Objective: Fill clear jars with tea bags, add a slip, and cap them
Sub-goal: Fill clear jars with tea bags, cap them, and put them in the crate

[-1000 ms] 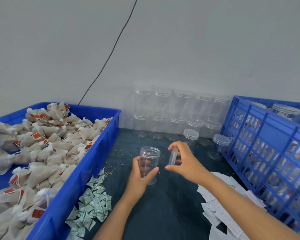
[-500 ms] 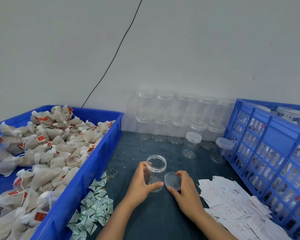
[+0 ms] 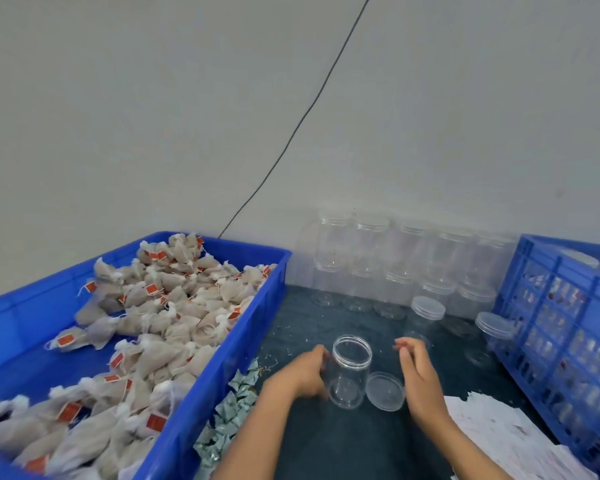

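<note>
Lid (image 3: 385, 391) now off, laid flat right of open jar (image 3: 349, 372), near centre. Left hand (image 3: 300, 372) gripping jar; right hand (image 3: 417, 370) released, fingers loose, empty. Ready for tea bags (image 3: 160, 327), far left.

Black cable (image 3: 312, 105) runs diag. down grey wall (image 3: 153, 116).
</note>
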